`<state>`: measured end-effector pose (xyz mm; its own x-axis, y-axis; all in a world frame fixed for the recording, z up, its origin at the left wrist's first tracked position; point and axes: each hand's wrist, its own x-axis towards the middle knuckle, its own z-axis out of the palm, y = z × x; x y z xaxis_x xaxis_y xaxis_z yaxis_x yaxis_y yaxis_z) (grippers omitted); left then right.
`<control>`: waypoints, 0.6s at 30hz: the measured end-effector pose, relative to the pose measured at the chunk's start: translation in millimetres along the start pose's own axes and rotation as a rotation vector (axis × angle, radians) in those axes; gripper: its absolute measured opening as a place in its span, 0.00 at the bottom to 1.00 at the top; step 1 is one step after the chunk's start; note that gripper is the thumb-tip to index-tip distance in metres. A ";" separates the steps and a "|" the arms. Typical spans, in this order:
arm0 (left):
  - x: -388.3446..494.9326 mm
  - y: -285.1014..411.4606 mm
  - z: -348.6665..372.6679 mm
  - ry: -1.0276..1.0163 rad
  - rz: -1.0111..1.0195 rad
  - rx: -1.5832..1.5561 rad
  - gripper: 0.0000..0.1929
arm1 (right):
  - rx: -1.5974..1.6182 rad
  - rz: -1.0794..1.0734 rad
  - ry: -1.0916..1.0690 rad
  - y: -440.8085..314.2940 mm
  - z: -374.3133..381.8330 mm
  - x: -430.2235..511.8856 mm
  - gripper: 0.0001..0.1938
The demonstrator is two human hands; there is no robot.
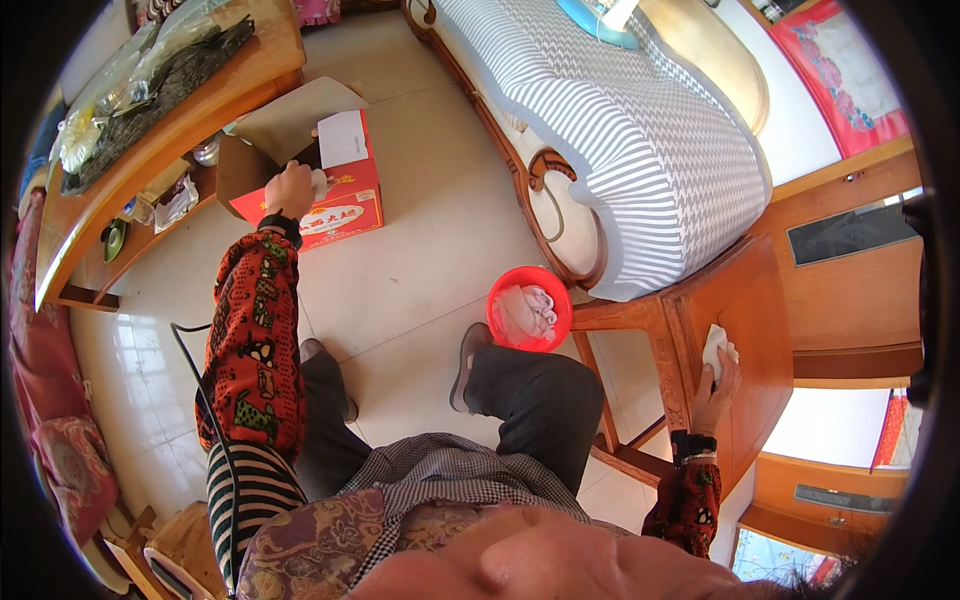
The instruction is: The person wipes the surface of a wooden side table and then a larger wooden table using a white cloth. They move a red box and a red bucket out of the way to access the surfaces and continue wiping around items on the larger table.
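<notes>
My left hand (289,190) is at the near side of an open red cardboard box (345,214) on the floor. Its fingers are closed around a small white thing (320,184), perhaps paper or cloth, mostly covered by the hand. Brown flaps stand up around the box's opening, and a white printed sheet (343,138) lies against one side. Over to the right, a crumpled white cloth (714,351) is in my right hand (716,386), on the top of a brown wooden side table (750,330).
A red plastic bin (568,304) holding white crumpled waste stands by my shoe. Beyond it is a wooden-framed sofa (551,169) under a grey-and-white cover. At left, a wooden coffee table (277,45) carries plastic bags and lower-shelf items. A black cable (225,450) runs beside my left arm.
</notes>
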<state>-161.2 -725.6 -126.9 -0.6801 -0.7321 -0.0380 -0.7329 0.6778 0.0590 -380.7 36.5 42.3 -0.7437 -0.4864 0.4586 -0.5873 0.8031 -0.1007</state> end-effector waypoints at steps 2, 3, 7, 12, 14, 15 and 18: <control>1.3 2.9 -1.2 0.054 0.083 0.175 0.06 | 0.013 -0.004 0.006 1.2 1.1 0.7 0.17; 1.4 2.7 -0.6 0.110 0.129 0.250 0.06 | -0.002 -0.009 0.008 1.2 1.5 0.7 0.17; 1.7 -11.9 -1.1 0.240 0.352 0.283 0.07 | 0.004 0.027 0.000 -1.1 0.6 -0.2 0.17; -3.5 8.7 7.8 0.169 0.105 -0.006 0.07 | 0.001 0.031 -0.013 -5.8 -2.4 0.3 0.17; -7.2 32.9 14.1 0.229 0.190 0.001 0.09 | 0.020 0.042 -0.014 -7.2 -1.8 1.5 0.17; -9.9 46.3 18.0 0.245 0.227 0.013 0.10 | 0.014 0.036 -0.009 -7.7 -1.2 2.0 0.17; -24.1 94.8 34.0 0.324 0.287 -0.036 0.11 | 0.013 0.026 -0.011 -8.5 -0.7 2.8 0.17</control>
<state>-214.9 -641.4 -154.3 -0.8115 -0.5015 0.2999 -0.5098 0.8584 0.0561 -377.5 28.6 45.1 -0.7621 -0.4693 0.4460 -0.5718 0.8111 -0.1236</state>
